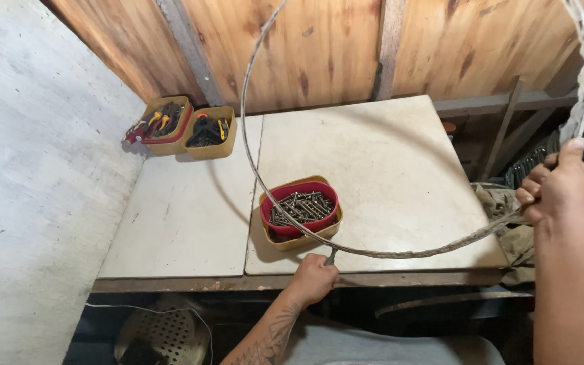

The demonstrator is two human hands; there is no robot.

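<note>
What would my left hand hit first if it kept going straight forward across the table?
Likely the tub of screws: it sits just beyond the left hand, which grips the hoop at the table edge.

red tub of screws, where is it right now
In the head view the red tub of screws sits nested in a tan tray near the table's front edge, just above the left hand and inside the hoop's loop.

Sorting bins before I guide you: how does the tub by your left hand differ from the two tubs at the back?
The near tub has a red insert and holds loose screws; the back tubs hold hand tools with coloured handles. The near tub stands alone by the left hand near the table's front edge; the back tubs sit side by side against the wooden wall. All have tan outer walls.
</note>
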